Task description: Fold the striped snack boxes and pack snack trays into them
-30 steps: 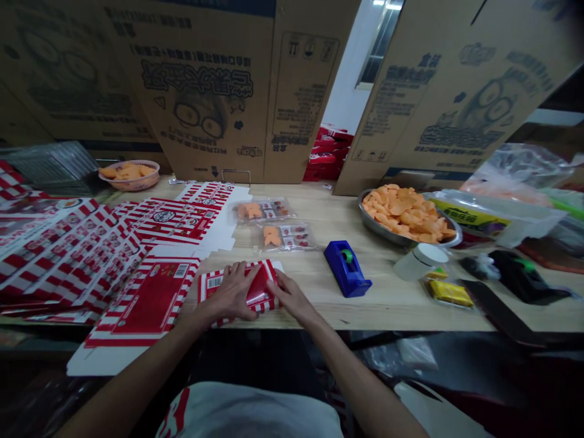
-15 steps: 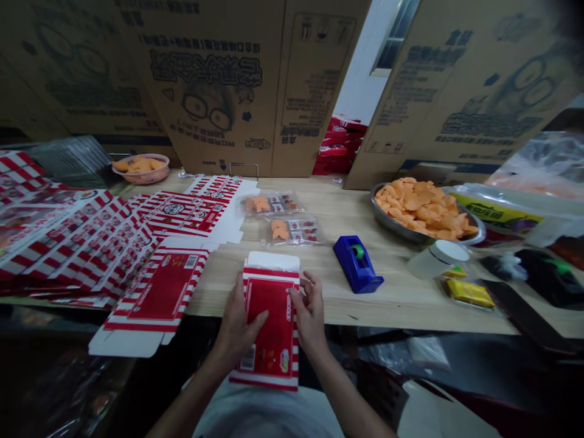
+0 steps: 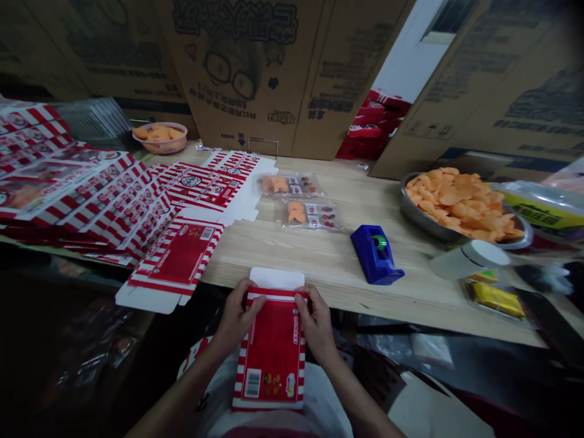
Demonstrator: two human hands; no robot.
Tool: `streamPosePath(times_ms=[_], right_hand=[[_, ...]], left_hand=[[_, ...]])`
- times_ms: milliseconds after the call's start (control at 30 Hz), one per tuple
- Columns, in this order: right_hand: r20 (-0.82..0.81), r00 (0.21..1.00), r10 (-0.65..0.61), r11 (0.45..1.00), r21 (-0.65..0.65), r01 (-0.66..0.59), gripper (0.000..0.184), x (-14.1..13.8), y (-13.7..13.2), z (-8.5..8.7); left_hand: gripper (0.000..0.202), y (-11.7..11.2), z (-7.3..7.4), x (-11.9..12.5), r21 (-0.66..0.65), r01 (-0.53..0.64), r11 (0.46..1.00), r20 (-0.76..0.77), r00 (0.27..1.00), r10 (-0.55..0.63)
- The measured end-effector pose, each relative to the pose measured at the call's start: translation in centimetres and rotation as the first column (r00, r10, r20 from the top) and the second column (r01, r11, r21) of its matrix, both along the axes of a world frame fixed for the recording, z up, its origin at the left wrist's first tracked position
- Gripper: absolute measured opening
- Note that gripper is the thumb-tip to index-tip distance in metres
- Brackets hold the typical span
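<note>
The step in hand looked to be work on the end of a striped red-and-white box (image 3: 274, 344), which lay at the lower middle of the frame, over the person's lap and just in front of the table (image 3: 328, 258). Its barcode end pointed toward the bottom of the frame, and at its far end a white flap (image 3: 277, 278) stuck out, not tucked in.

Both hands gripped the box near that far end. The left hand (image 3: 239, 315) pinched the left edge, its thumb lying on the red face; the right hand (image 3: 318, 323) pinched the right edge in the same way. How far the fingers reached underneath could not be told.

The next move, as far as one could judge, called for holding the sides square while the thumbs or fingers bent the flap inward, without creasing the card. Whether anything lay inside the box did not show.

A blue tape dispenser (image 3: 374, 258) stood right of centre, two clear packets (image 3: 312, 215) lay above the middle, and another striped box (image 3: 180, 252) rested at left of centre, its white flaps jutting past the table edge.
</note>
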State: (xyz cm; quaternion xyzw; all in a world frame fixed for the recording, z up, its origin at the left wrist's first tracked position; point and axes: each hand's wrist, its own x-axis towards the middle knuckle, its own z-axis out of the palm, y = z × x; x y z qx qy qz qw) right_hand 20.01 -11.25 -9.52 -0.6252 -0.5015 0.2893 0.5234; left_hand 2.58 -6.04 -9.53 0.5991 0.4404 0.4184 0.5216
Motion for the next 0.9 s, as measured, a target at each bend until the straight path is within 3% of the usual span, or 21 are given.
streamPosePath(times_ms=[100,167,233,267,367,567,767,900], right_hand=[[-0.065,0.997,-0.05,0.998,0.04,0.053,0.007,-0.2,0.7,0.4],[-0.197,0.976,-0.088,0.996,0.01,0.092,0.021,-0.1,1.1,0.7],[-0.27,0.962,-0.036,0.999,-0.023,0.031,0.03,0.1,1.4,1.1],[-0.265,0.964,0.017,0.999,-0.024,-0.024,0.026,0.3,1.4,1.3],[-0.196,0.972,0.133,0.991,0.016,-0.133,0.009,0.9,1.3,2.0],[-0.253,0.944,0.214,0.967,-0.083,-0.241,0.02,1.3,1.2,2.8],[-0.073,0.971,0.227,0.966,-0.109,-0.234,0.009,1.5,1.8,3.6],[-0.114,0.965,0.237,0.952,-0.172,-0.254,0.014,2.3,2.6,4.7]], left_hand=[[0.018,0.7,0.5,0.0,-0.063,-0.069,0.996,0.167,0.983,0.079],[0.023,1.1,1.1,0.0,-0.167,-0.065,0.984,0.269,0.957,0.109],[0.029,1.5,1.7,-0.1,-0.225,-0.031,0.974,0.31,0.945,0.102],[0.032,1.7,1.9,-0.3,-0.224,0.007,0.975,0.308,0.949,0.064],[0.022,2.3,2.2,-1.0,-0.136,0.124,0.983,0.22,0.971,-0.091],[0.018,2.8,2.8,-2.5,-0.008,0.261,0.965,0.08,0.962,-0.26],[0.008,3.1,4.1,-2.4,0.163,0.278,0.947,-0.197,0.949,-0.244],[0.01,4.4,4.9,-1.9,0.065,0.308,0.949,-0.167,0.941,-0.294]])
